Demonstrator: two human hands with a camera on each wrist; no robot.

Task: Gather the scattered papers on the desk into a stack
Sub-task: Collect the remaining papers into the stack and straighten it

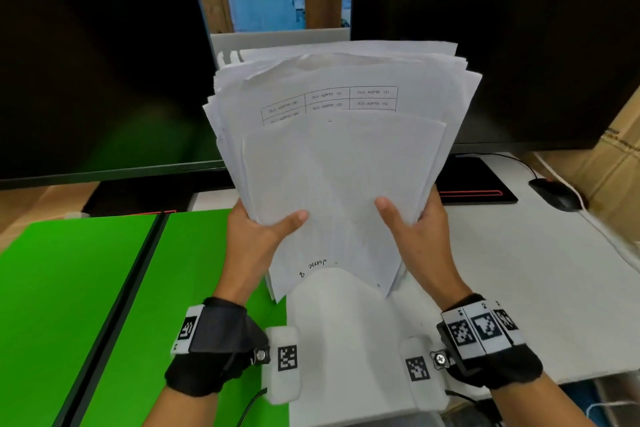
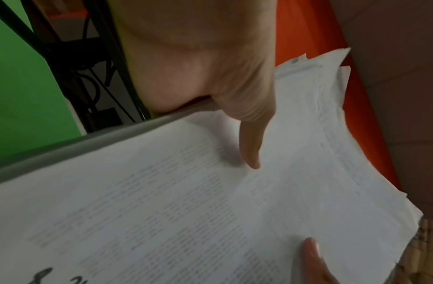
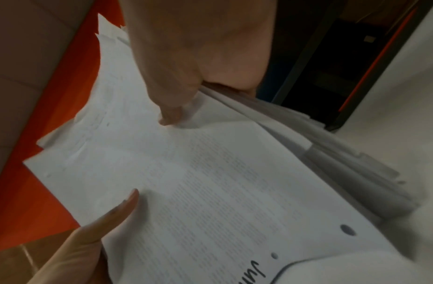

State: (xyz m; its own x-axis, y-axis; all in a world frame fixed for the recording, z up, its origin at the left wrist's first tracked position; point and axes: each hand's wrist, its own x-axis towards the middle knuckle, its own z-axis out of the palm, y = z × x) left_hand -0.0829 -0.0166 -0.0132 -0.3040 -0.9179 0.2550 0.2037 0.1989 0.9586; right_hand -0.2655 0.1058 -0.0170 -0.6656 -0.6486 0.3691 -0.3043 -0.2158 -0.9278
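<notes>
A thick, uneven stack of white papers (image 1: 341,163) stands tilted up above the desk, its lower edge near the desk top. My left hand (image 1: 258,230) grips its left side, thumb across the front sheet and fingers hidden behind. My right hand (image 1: 414,222) grips the right side the same way. The front sheet carries faint print and the handwritten word "June". In the left wrist view my thumb (image 2: 250,146) presses on the papers (image 2: 186,211). The right wrist view shows my thumb (image 3: 170,113) on the same papers (image 3: 210,182), whose edges are fanned and misaligned.
Two dark monitors (image 1: 100,73) (image 1: 502,52) stand behind the stack. A green mat (image 1: 79,288) covers the desk's left; the white desk top (image 1: 519,281) lies to the right. A black mouse pad (image 1: 474,184), a mouse (image 1: 554,192) and a cardboard box (image 1: 620,163) sit far right.
</notes>
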